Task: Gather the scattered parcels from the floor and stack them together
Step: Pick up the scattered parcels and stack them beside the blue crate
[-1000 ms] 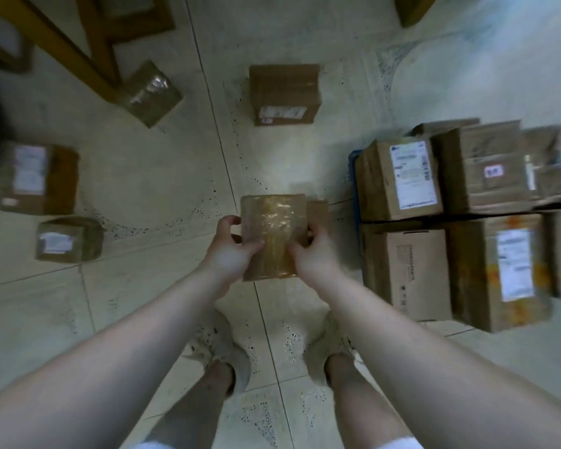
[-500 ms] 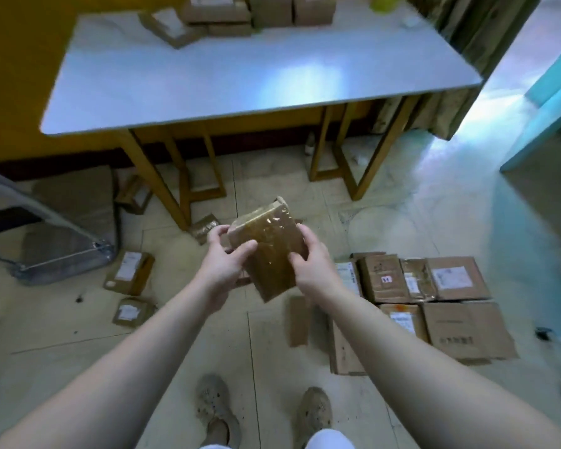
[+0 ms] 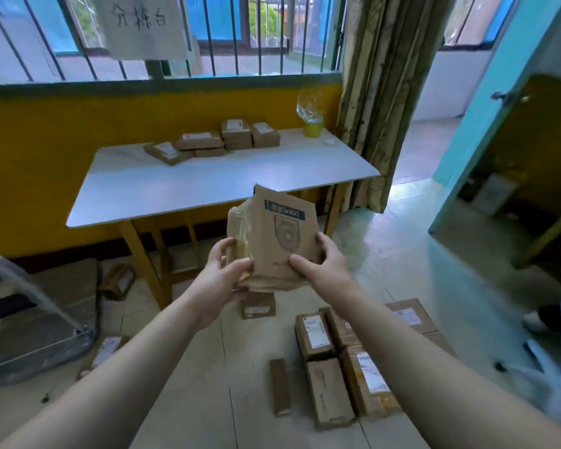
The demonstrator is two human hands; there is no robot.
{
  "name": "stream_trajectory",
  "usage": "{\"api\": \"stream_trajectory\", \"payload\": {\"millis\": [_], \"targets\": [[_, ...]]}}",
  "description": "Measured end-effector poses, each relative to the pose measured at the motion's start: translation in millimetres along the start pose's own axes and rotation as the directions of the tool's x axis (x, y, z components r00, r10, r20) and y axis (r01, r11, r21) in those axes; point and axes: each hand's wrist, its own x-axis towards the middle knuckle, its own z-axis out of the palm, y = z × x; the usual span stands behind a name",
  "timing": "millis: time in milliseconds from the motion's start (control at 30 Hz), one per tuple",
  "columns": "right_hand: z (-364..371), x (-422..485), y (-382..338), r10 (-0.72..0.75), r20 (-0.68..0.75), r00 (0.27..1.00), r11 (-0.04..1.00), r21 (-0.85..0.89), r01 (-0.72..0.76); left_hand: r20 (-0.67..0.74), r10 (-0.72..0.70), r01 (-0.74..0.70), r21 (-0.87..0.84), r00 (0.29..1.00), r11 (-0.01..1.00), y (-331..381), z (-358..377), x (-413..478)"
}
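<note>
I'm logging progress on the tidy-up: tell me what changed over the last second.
The held parcel was raised and turned, so its printed face now shows instead of the taped one; the view lifted from the floor to the table. Nothing was let go: left hand and right hand still grip its sides. The grouped parcels on the floor lie as before.
</note>
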Motion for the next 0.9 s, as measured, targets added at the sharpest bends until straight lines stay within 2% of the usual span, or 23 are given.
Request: {"api": "stream_trajectory", "payload": {"millis": [133,200,267,367,467,633,767,900], "targets": [[-20.7,-38.9,-2.9,-0.149,-0.131,0.980,0.983,-0.129,0.132,0.064,-0.054,0.047,0.095,0.996,0.994,9.9,26.9,-19.5],[-36.6,-56.0,-6.6,-0.204,-0.190,0.960,0.970,-0.170,0.173,0.057,-0.035,0.030,0.084,0.998,0.996,16.5,47.5,-28.4],[-60.0,-71.3,-15.2,-0.174,-0.209,0.962,0.985,-0.052,0.166,0.070,-0.002,-0.001,0.045,0.998,0.999,26.4,69.3,-35.7],[-104.1,-92.2,-23.4,-0.027,-0.112,0.993,0.987,0.156,0.045,0.178,0.023,-0.023,0.000,0.984,1.000,42.6,107.3,-44.7],[-151.2,-110.7,-15.9,0.013,-0.075,0.997,0.984,0.179,0.001,0.246,0.052,-0.063,0.037,0.968,0.997,49.9,153.5,-50.6],[-236.8,-143.4,0.2,-0.063,-0.225,0.972,0.982,0.159,0.100,0.355,0.039,-0.047,0.014,0.934,0.999,47.6,252.2,-58.4],[-314.0,-167.0,24.7,-0.039,-0.262,0.964,0.982,0.170,0.086,0.446,0.044,-0.059,0.021,0.894,0.998,36.2,338.3,-62.1],[-374.1,-178.0,52.7,0.007,-0.294,0.956,0.986,0.162,0.043,0.469,0.044,-0.072,0.041,0.882,0.997,24.8,401.0,-58.1]]}}
